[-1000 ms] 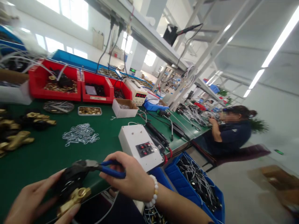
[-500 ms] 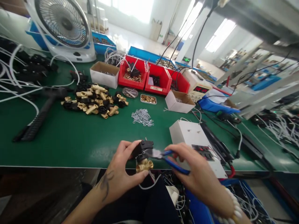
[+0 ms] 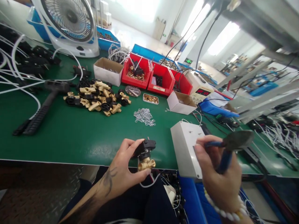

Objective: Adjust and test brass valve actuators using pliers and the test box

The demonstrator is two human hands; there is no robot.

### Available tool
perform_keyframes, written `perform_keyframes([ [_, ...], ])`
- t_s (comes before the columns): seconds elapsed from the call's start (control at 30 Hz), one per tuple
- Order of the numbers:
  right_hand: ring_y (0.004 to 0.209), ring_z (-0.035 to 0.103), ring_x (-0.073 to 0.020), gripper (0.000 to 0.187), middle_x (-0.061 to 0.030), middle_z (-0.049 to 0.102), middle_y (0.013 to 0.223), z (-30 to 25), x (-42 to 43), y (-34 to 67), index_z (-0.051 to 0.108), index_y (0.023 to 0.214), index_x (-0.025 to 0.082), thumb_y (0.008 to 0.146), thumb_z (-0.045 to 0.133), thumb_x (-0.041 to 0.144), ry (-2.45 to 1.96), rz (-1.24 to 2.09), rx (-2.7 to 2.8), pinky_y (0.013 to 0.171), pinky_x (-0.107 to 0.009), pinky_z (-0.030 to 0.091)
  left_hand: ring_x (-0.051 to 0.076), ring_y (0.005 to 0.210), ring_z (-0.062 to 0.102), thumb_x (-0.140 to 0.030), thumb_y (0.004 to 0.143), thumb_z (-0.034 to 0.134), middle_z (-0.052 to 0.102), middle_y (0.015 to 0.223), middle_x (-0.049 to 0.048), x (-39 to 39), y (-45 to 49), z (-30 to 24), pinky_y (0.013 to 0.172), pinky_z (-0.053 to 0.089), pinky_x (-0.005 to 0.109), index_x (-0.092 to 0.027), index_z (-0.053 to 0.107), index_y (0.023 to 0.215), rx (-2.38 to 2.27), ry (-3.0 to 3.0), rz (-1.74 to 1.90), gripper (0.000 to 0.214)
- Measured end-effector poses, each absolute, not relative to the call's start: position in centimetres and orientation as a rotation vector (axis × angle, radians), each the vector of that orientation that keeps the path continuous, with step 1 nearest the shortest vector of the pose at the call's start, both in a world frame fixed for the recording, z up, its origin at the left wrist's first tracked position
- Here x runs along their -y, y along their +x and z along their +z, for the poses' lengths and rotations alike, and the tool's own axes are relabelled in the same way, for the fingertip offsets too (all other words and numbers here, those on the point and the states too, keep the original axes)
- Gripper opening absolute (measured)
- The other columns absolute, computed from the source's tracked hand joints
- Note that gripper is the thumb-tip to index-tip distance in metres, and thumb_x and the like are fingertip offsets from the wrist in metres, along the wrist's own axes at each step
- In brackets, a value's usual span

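My left hand (image 3: 126, 169) grips a brass valve (image 3: 146, 164) with a black plastic housing (image 3: 146, 147) on top, just over the bench's front edge. The thumb presses the brass part and the fingers wrap the housing; a white cable trails below it. Off to the right, my right hand (image 3: 218, 166) is closed around blue-handled pliers (image 3: 237, 141), whose blurred jaws point right, away from the valve. Behind the valve lies a loose pile of wire clips (image 3: 144, 117).
Brass fittings (image 3: 98, 98) are heaped left of the clips, beside a black hammer (image 3: 44, 107). Red bins (image 3: 161, 79), a cardboard box (image 3: 108, 71) and a white fan (image 3: 70, 26) stand behind. A grey switch box (image 3: 184, 146) sits beside my right hand.
My right hand has drawn the pliers away from the valve, to the right and up over the grey box. The left hand keeps its hold. The view has shifted slightly.
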State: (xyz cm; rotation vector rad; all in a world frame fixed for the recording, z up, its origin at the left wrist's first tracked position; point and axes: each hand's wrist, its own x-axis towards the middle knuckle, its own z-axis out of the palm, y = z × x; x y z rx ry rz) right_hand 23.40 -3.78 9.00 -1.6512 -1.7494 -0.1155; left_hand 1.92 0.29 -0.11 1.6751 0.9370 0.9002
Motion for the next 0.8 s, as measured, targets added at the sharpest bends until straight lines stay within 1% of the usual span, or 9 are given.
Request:
perform_keyframes([
  [0.13,0.057,0.059,-0.0152,0.018,-0.0004,0.062,0.071,8.5,3.6,23.2,0.061,0.092,0.022,0.081,0.053,0.01,-1.702,0.214,2.225,0.051,-0.027,0.047,0.022,0.111,0.053,-0.025,0.076,0.068,0.045,0.117,0.0041,-0.2,1.8,-0.4,0.099,0.053,0.044,-0.029,0.043,0.136,-0.938,1.683,0.889,0.065],
  [0.2,0.064,0.062,-0.0161,0.016,-0.0019,0.065,0.077,8.7,3.6,23.3,0.061,0.093,0.022,0.083,0.054,0.012,-1.717,0.173,2.147,0.056,-0.028,0.049,0.022,0.111,0.053,-0.026,0.077,0.068,0.045,0.118,0.0038,-0.2,1.8,-0.4,0.099,0.053,0.043,-0.03,0.043,0.137,-0.936,1.681,0.884,0.065],
  [0.27,0.071,0.064,-0.0164,0.014,-0.003,0.065,0.086,8.8,3.7,23.3,0.059,0.099,0.023,0.087,0.055,0.016,-1.689,-0.03,1.819,0.062,-0.029,0.051,0.022,0.111,0.053,-0.026,0.077,0.069,0.045,0.118,0.0033,-0.2,1.8,-0.4,0.099,0.053,0.043,-0.031,0.043,0.136,-0.931,1.677,0.879,0.065],
  [0.33,0.07,0.063,-0.0161,0.013,-0.0025,0.063,0.084,8.6,3.7,23.3,0.057,0.099,0.024,0.088,0.054,0.016,-1.654,-0.115,1.685,0.061,-0.029,0.051,0.022,0.111,0.053,-0.026,0.077,0.069,0.045,0.118,0.0033,-0.2,1.8,-0.4,0.099,0.053,0.043,-0.031,0.043,0.136,-0.933,1.678,0.878,0.065],
  [0.43,0.058,0.059,-0.0153,0.013,-0.0006,0.06,0.072,8.4,3.4,23.3,0.059,0.091,0.022,0.085,0.051,0.013,-1.668,0.118,2.109,0.052,-0.027,0.048,0.022,0.112,0.053,-0.027,0.077,0.069,0.045,0.118,0.0038,-0.2,1.8,-0.3,0.099,0.053,0.044,-0.03,0.043,0.137,-0.939,1.682,0.881,0.065],
  [0.5,0.059,0.059,-0.0153,0.015,-0.0017,0.062,0.074,8.6,3.3,23.3,0.06,0.092,0.022,0.084,0.051,0.013,-1.664,0.213,2.252,0.053,-0.028,0.048,0.022,0.111,0.053,-0.026,0.077,0.069,0.046,0.117,0.0038,-0.2,1.8,-0.3,0.098,0.053,0.043,-0.029,0.044,0.136,-0.933,1.692,0.887,0.064],
  [0.6,0.07,0.062,-0.016,0.014,-0.0029,0.063,0.085,8.8,3.4,23.3,0.057,0.099,0.023,0.087,0.055,0.015,-1.637,-0.025,1.809,0.061,-0.029,0.05,0.022,0.108,0.055,-0.025,0.076,0.068,0.047,0.116,0.0034,-0.1,1.9,-0.3,0.096,0.054,0.042,-0.03,0.045,0.135,-0.927,1.708,0.904,0.064],
  [0.67,0.067,0.061,-0.0154,0.016,-0.0014,0.061,0.082,8.3,3.5,23.3,0.055,0.1,0.024,0.087,0.055,0.015,-1.604,-0.091,1.632,0.058,-0.027,0.049,0.022,0.108,0.055,-0.025,0.076,0.067,0.047,0.116,0.0034,-0.2,1.9,-0.3,0.096,0.054,0.042,-0.03,0.045,0.135,-0.93,1.709,0.915,0.063],
  [0.8,0.059,0.058,-0.0153,0.018,-0.0005,0.061,0.074,7.9,3.6,23.2,0.06,0.093,0.022,0.08,0.055,0.011,-1.687,0.266,2.179,0.054,-0.028,0.048,0.022,0.109,0.054,-0.025,0.076,0.068,0.046,0.116,0.0039,-0.2,1.9,-0.3,0.097,0.054,0.042,-0.028,0.044,0.135,-0.927,1.699,0.897,0.065],
])
